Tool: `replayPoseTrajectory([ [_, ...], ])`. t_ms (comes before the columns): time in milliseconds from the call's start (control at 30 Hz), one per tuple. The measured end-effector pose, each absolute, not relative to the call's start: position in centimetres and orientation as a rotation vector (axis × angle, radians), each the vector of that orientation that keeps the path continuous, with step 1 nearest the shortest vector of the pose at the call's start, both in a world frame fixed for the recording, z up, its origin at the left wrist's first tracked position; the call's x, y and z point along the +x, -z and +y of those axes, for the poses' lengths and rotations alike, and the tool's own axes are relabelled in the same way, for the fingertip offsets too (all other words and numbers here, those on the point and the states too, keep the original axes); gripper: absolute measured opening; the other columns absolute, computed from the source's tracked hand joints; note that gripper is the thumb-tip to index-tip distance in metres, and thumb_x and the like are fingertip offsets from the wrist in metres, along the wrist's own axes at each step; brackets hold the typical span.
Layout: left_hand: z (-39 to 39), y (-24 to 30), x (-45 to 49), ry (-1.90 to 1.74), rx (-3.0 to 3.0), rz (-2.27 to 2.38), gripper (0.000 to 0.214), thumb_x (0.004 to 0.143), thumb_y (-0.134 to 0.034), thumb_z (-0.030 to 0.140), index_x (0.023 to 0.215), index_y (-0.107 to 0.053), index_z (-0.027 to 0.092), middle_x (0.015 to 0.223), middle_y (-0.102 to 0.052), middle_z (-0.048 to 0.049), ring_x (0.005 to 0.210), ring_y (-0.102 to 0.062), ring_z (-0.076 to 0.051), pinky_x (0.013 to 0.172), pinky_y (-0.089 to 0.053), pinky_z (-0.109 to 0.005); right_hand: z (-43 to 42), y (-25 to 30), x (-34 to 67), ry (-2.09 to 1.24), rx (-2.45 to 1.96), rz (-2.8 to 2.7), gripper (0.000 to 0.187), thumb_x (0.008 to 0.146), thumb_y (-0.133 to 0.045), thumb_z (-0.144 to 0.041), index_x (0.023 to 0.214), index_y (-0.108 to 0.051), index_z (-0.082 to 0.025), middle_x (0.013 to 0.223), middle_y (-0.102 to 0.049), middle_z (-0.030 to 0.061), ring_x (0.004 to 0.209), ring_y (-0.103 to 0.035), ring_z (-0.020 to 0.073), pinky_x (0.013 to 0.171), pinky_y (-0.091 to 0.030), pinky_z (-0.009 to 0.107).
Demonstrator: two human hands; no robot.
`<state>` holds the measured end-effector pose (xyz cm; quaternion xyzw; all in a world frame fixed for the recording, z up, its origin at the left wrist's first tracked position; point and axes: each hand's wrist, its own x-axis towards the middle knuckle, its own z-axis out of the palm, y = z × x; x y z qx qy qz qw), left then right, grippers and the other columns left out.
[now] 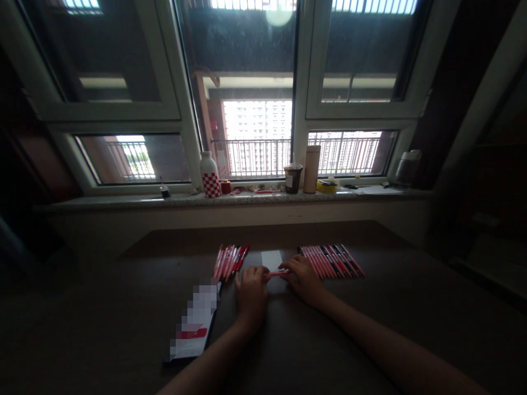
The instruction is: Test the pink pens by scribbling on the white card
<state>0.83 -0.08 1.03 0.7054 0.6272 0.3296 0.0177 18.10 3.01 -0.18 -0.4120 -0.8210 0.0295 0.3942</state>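
A pink pen [276, 273] lies crosswise between my two hands, one end in the fingers of each. My left hand [252, 285] is closed on its left end, and my right hand [302, 275] pinches the right end. Beneath the pen a pale card or sheet [272, 258] rests on the table. Left of my left hand is a row of pink and red pens [229, 260]. Beyond my right hand a longer row of pink, red and black pens [335, 260] lies side by side.
A partly blurred flat box or packet [195, 318] lies on the dark table [321, 351] beside my left forearm. Along the window sill [173, 200] stand a checkered bottle [209, 175], a drink cup [292, 180], a tan flask [311, 169] and a yellow tape roll [326, 187].
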Motion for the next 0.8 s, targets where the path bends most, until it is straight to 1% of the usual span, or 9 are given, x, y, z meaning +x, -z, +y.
replayPoseTrajectory([
  [67,-0.05,-1.04,0.79,-0.998,2.203,1.947,0.022,0.087,-0.043,0.023,0.094,-0.064,0.024,0.095,-0.063,-0.0023,0.096,-0.052,-0.021,0.098,-0.027,-0.042,3.04,0.17,18.07,-0.052,-1.043,-2.102,0.012,0.089,-0.056,-0.027,0.094,-0.065,-0.021,0.087,-0.062,0.0049,0.095,-0.049,0.0221,0.084,-0.037,0.035],
  [167,0.0,-0.95,0.72,-1.0,2.212,1.918,0.023,0.088,-0.044,0.024,0.097,-0.065,0.026,0.096,-0.064,-0.002,0.097,-0.052,-0.021,0.097,-0.027,-0.041,3.11,0.28,18.02,-0.009,-1.053,-2.101,0.013,0.09,-0.054,-0.028,0.091,-0.065,-0.021,0.086,-0.062,0.0048,0.094,-0.048,0.0217,0.084,-0.037,0.035],
  [300,0.04,-0.78,0.66,-0.998,2.222,1.892,0.021,0.087,-0.046,0.027,0.088,-0.067,0.027,0.09,-0.065,-0.0013,0.095,-0.051,-0.021,0.097,-0.026,-0.042,3.13,0.36,17.97,0.037,-1.08,-2.112,0.016,0.091,-0.053,-0.029,0.088,-0.066,-0.021,0.085,-0.062,0.0049,0.094,-0.048,0.0218,0.085,-0.035,0.036],
  [400,0.03,-0.75,0.65,-0.989,2.218,1.895,0.02,0.086,-0.047,0.027,0.086,-0.067,0.026,0.088,-0.064,-0.0016,0.094,-0.051,-0.021,0.097,-0.025,-0.042,3.08,0.25,17.93,0.047,-1.095,-2.13,0.017,0.091,-0.052,-0.027,0.088,-0.067,-0.021,0.084,-0.063,0.0045,0.094,-0.047,0.0217,0.087,-0.033,0.037],
  [567,0.01,-0.79,0.68,-0.984,2.207,1.912,0.023,0.087,-0.045,0.028,0.09,-0.068,0.027,0.09,-0.064,-0.0025,0.096,-0.051,-0.021,0.099,-0.024,-0.043,2.97,0.02,17.95,0.033,-1.105,-2.128,0.017,0.091,-0.052,-0.029,0.089,-0.067,-0.022,0.084,-0.065,0.0037,0.095,-0.047,0.0219,0.088,-0.031,0.038],
  [700,0.01,-0.71,0.68,-0.997,2.201,1.924,0.028,0.089,-0.04,0.025,0.095,-0.067,0.028,0.094,-0.065,-0.0026,0.098,-0.051,-0.021,0.101,-0.022,-0.045,2.88,-0.03,18.04,0.021,-1.081,-2.11,0.019,0.088,-0.056,-0.036,0.1,-0.066,-0.024,0.089,-0.065,0.0042,0.096,-0.047,0.0231,0.089,-0.031,0.039],
  [800,-0.01,-0.7,0.68,-0.981,2.198,1.921,0.028,0.088,-0.041,0.024,0.096,-0.067,0.028,0.097,-0.067,-0.0028,0.1,-0.052,-0.021,0.102,-0.02,-0.046,2.85,0.0,18.11,0.04,-1.072,-2.105,0.016,0.09,-0.055,-0.033,0.097,-0.066,-0.024,0.09,-0.063,0.0048,0.096,-0.047,0.023,0.09,-0.031,0.04],
])
